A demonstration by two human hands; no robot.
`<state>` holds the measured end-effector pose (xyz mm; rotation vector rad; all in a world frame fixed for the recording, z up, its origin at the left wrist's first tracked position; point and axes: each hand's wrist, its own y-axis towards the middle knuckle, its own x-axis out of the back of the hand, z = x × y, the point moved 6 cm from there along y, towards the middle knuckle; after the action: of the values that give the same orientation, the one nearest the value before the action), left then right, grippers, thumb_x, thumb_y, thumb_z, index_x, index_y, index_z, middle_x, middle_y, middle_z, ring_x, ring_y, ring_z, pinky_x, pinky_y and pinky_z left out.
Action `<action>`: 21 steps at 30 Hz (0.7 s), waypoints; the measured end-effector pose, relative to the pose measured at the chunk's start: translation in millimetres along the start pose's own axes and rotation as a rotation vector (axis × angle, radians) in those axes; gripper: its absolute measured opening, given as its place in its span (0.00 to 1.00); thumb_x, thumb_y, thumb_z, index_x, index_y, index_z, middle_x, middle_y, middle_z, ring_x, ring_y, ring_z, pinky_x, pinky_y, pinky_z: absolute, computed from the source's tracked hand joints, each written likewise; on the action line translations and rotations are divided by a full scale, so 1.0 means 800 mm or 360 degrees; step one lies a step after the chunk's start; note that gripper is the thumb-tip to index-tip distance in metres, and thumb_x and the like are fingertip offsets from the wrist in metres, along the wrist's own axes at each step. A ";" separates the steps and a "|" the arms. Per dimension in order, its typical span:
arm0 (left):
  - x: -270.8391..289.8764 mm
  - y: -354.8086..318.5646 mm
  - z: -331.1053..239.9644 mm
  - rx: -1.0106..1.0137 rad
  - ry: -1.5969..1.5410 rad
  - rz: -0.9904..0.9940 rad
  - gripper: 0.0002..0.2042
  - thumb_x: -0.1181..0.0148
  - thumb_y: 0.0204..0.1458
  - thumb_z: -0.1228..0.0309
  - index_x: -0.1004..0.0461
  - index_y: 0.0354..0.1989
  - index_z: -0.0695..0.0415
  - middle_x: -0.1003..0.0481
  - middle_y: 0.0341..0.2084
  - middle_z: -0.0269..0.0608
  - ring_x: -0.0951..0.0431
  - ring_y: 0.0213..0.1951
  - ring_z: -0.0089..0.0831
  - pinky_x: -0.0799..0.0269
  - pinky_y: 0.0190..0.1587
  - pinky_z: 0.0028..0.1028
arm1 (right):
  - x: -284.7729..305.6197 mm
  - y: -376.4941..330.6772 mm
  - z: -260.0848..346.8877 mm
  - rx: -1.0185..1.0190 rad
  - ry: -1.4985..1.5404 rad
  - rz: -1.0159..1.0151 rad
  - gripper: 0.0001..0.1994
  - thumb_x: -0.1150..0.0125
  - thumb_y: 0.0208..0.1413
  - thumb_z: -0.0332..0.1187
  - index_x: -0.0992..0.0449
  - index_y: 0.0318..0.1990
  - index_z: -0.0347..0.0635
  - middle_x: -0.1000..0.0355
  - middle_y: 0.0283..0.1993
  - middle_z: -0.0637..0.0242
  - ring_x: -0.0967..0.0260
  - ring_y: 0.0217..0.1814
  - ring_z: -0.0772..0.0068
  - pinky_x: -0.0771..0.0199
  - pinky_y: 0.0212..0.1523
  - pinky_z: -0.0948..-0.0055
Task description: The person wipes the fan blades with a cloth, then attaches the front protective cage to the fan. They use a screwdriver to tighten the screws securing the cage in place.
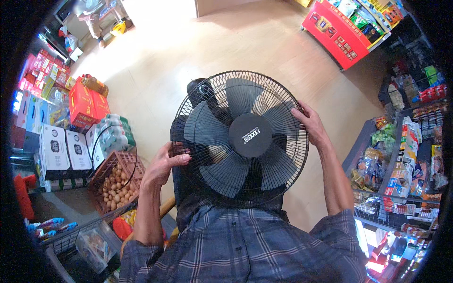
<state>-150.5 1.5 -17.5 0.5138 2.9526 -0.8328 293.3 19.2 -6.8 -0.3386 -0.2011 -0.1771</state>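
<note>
A round black electric fan (252, 135) with a wire guard and dark blades rests over my lap, its front facing up. My left hand (163, 162) grips the guard's left rim, thumb on top and fingers curled around the wires. On the upper right rim, my right hand (311, 121) is closed over the edge, fingertips on the wires. Part of the fan's dark rear body sticks out past the guard at the upper left. What lies beneath the fan is mostly hidden.
At my left stand a brown crate (106, 174) of eggs, white cartons (56, 148), a red box (85, 104) and wrapped bottles or cans (115, 132). Shelves of packaged goods (401, 155) line the right. A red display stand (335, 35) is at the far right. Another person (92, 26) appears far left.
</note>
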 end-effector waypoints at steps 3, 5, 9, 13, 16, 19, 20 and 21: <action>0.008 -0.002 0.023 0.0077 0.0059 -0.0018 0.36 0.30 0.42 0.59 0.37 0.57 0.67 0.27 0.46 0.48 0.26 0.47 0.36 0.32 0.54 0.33 | -0.013 0.004 -0.033 0.0098 -0.0040 -0.0031 0.37 0.36 0.55 0.47 0.41 0.65 0.31 0.30 0.55 0.60 0.32 0.51 0.75 0.33 0.47 0.76; 0.011 -0.006 0.031 0.0101 -0.0067 -0.0072 0.35 0.31 0.44 0.59 0.36 0.57 0.67 0.26 0.46 0.47 0.25 0.46 0.35 0.32 0.53 0.32 | -0.020 0.007 -0.027 0.0026 -0.0236 -0.0009 0.36 0.37 0.56 0.47 0.39 0.64 0.31 0.33 0.59 0.56 0.35 0.59 0.68 0.37 0.59 0.73; 0.010 -0.008 0.023 0.0094 -0.0075 -0.0108 0.34 0.29 0.43 0.62 0.36 0.57 0.67 0.27 0.46 0.44 0.27 0.46 0.32 0.32 0.50 0.30 | -0.021 0.018 -0.029 0.0215 -0.0323 -0.0067 0.33 0.39 0.57 0.47 0.36 0.63 0.32 0.34 0.61 0.54 0.39 0.64 0.65 0.43 0.65 0.70; 0.004 -0.018 -0.006 -0.0079 0.0131 -0.0275 0.35 0.30 0.44 0.62 0.36 0.58 0.67 0.27 0.47 0.45 0.29 0.48 0.31 0.34 0.52 0.30 | -0.011 0.014 -0.026 0.0370 -0.0644 -0.0121 0.35 0.38 0.54 0.51 0.36 0.63 0.34 0.43 0.68 0.48 0.44 0.69 0.58 0.45 0.67 0.67; -0.002 -0.029 -0.039 -0.0143 0.0292 -0.0407 0.36 0.33 0.45 0.62 0.39 0.61 0.69 0.31 0.52 0.51 0.32 0.55 0.38 0.42 0.61 0.34 | -0.017 0.006 -0.024 0.0301 -0.0394 -0.0072 0.33 0.37 0.54 0.48 0.34 0.62 0.33 0.43 0.68 0.48 0.49 0.72 0.58 0.50 0.70 0.66; -0.001 -0.019 -0.041 -0.0284 -0.0021 -0.0487 0.29 0.38 0.52 0.61 0.36 0.58 0.66 0.29 0.35 0.39 0.28 0.38 0.27 0.34 0.43 0.27 | -0.013 0.003 -0.031 0.0265 -0.0050 -0.0052 0.31 0.35 0.53 0.45 0.32 0.59 0.31 0.43 0.68 0.47 0.49 0.72 0.58 0.49 0.69 0.65; 0.000 -0.014 -0.044 -0.0260 -0.0242 -0.0454 0.26 0.39 0.54 0.61 0.35 0.57 0.64 0.31 0.29 0.33 0.31 0.31 0.22 0.35 0.35 0.23 | -0.015 -0.002 -0.028 0.0250 0.0048 -0.0024 0.30 0.35 0.54 0.44 0.31 0.58 0.31 0.42 0.68 0.46 0.49 0.72 0.58 0.49 0.69 0.65; 0.000 -0.009 -0.047 -0.0236 -0.0463 -0.0419 0.24 0.41 0.57 0.61 0.34 0.56 0.63 0.34 0.22 0.27 0.33 0.24 0.17 0.37 0.26 0.19 | -0.017 -0.007 -0.024 0.0234 0.0145 0.0006 0.30 0.36 0.54 0.43 0.31 0.58 0.30 0.42 0.68 0.46 0.49 0.72 0.58 0.48 0.69 0.65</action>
<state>-150.3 15.4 18.3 -0.0069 2.8118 -0.6334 282.0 9.0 -25.7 -0.1846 -0.1224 -0.1730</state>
